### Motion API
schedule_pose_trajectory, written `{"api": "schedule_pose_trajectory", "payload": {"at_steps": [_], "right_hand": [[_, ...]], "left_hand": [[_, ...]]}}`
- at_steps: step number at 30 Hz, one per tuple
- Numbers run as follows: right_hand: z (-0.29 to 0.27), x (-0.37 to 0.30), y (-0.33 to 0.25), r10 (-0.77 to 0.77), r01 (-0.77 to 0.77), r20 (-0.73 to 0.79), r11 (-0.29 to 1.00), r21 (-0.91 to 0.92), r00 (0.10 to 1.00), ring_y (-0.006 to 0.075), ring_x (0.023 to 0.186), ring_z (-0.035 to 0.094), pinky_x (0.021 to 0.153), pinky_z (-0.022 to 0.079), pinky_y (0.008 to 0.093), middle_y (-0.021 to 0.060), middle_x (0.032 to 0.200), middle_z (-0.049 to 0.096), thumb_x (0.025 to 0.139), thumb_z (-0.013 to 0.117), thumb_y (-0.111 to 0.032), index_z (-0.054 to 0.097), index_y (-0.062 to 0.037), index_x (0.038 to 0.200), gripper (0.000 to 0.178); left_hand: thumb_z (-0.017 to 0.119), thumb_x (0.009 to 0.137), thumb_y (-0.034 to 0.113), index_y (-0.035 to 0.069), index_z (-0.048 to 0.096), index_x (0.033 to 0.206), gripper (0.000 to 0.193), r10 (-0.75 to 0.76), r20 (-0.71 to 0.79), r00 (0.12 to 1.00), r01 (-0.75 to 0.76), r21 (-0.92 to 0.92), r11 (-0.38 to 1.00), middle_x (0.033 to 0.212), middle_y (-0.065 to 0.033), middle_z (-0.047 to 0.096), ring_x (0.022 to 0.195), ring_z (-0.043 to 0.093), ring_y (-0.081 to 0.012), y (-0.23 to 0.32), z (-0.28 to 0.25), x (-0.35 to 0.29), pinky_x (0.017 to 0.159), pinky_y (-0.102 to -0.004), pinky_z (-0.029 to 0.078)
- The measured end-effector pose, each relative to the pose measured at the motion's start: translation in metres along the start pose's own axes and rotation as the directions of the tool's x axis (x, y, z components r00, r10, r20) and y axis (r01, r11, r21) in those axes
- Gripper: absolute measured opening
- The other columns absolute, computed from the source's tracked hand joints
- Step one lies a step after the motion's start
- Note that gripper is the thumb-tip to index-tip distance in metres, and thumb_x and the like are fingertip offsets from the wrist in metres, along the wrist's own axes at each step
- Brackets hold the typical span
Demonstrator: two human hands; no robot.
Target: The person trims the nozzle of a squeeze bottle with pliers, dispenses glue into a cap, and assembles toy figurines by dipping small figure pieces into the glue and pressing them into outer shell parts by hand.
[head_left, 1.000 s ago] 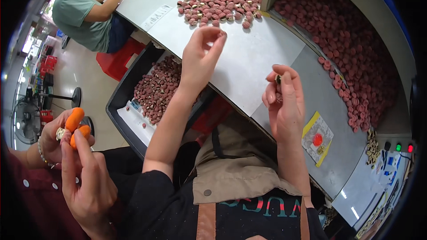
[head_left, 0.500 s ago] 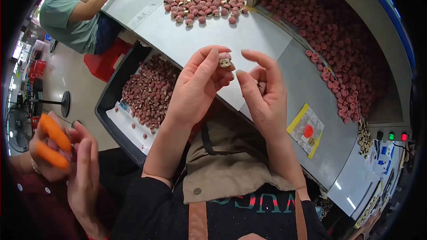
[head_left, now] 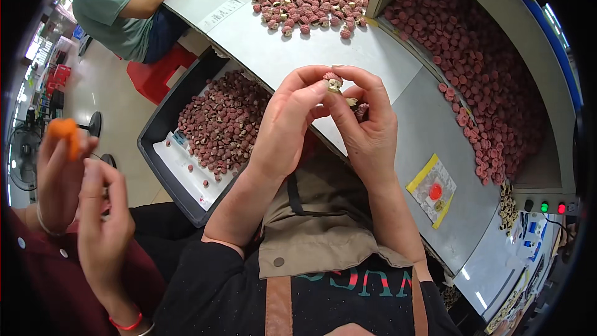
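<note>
My left hand point(head_left: 281, 118) pinches a small knobbly pink piece point(head_left: 333, 81) with a cream underside, between thumb and forefinger. Its exact kind does not show. Thumb and forefinger of my right hand point(head_left: 371, 127) close on the same piece from the other side. In the right hand's curled fingers sits at least one more pink piece point(head_left: 360, 111), partly hidden, with a cream bit point(head_left: 352, 101) beside it. Both hands are above the near edge of the pale worktable point(head_left: 329, 53).
Ahead lies a heap of similar pieces point(head_left: 311, 6); a dark tray point(head_left: 149, 149) at left holds many more. Pink round caps point(head_left: 479, 87) fill the bin at right. A yellow-edged bag point(head_left: 429, 177) lies nearby. Beside me, a co-worker's hands point(head_left: 102, 218) handle something orange point(head_left: 64, 129).
My right thumb and forefinger, apart from the piece before, now meet it at the left fingertips. A cream bit shows in the right hand. The co-worker's hands shifted. The view moved slightly.
</note>
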State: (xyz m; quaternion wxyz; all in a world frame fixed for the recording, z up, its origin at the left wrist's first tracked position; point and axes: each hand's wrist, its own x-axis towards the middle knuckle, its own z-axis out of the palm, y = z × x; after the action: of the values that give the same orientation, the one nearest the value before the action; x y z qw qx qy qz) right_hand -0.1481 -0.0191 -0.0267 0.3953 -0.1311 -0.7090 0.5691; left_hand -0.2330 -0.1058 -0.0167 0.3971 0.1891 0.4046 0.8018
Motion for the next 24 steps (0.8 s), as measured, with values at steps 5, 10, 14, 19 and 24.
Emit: {"api": "schedule_pose_trajectory", "payload": {"at_steps": [5,10,14,19,24], "right_hand": [[0.003,0.001,0.005,-0.100,0.098,-0.017,0.991,-0.095,0.995,0.0001,0.065,0.047,0.053,0.035,0.0152,-0.0021,0.085,0.059,0.086,0.065,-0.003,0.057,-0.0052,0.112,0.027],[0.002,0.000,0.008,-0.146,0.139,-0.034,0.978,-0.155,0.989,0.0003,0.063,0.046,0.051,0.035,0.0153,-0.0016,0.085,0.059,0.085,0.065,-0.002,0.058,-0.0045,0.110,0.027],[0.003,0.000,0.005,-0.149,0.142,-0.028,0.976,-0.167,0.988,0.0002,0.062,0.045,0.051,0.035,0.0155,-0.0023,0.080,0.058,0.084,0.065,-0.002,0.058,-0.0044,0.110,0.027],[0.002,0.002,0.005,-0.143,0.134,-0.036,0.972,-0.193,0.989,0.0000,0.061,0.045,0.051,0.034,0.0152,-0.0029,0.077,0.057,0.085,0.065,-0.002,0.058,-0.0048,0.111,0.028],[-0.001,0.002,0.006,-0.151,0.139,-0.047,0.971,-0.195,0.987,-0.0001,0.061,0.044,0.051,0.033,0.0153,-0.0029,0.075,0.056,0.085,0.065,-0.002,0.057,-0.0051,0.112,0.028]], "left_hand": [[0.052,0.091,0.016,0.000,0.050,0.115,0.029,0.066,-0.007,0.998,-0.066,0.058,0.996,0.105,-0.0040,0.057,0.094,0.055,-0.0094,-0.006,0.003,0.000,0.088,-0.0272,0.045],[0.053,0.091,0.017,0.000,0.051,0.113,0.028,0.054,-0.018,0.998,-0.054,0.039,0.998,0.104,-0.0033,0.056,0.094,0.055,-0.0088,-0.011,0.002,0.002,0.089,-0.0271,0.045],[0.052,0.092,0.017,0.001,0.052,0.112,0.027,0.074,-0.032,0.997,-0.073,0.022,0.997,0.103,-0.0030,0.056,0.094,0.054,-0.0084,-0.008,0.006,-0.001,0.088,-0.0269,0.045],[0.051,0.092,0.017,0.001,0.052,0.112,0.026,0.080,-0.029,0.996,-0.080,0.001,0.997,0.103,-0.0029,0.056,0.094,0.054,-0.0081,-0.010,0.005,0.001,0.087,-0.0267,0.045],[0.052,0.092,0.017,0.002,0.052,0.112,0.026,0.063,-0.021,0.998,-0.063,-0.028,0.998,0.103,-0.0024,0.056,0.092,0.055,-0.0077,-0.013,0.008,0.003,0.088,-0.0265,0.044]]}}
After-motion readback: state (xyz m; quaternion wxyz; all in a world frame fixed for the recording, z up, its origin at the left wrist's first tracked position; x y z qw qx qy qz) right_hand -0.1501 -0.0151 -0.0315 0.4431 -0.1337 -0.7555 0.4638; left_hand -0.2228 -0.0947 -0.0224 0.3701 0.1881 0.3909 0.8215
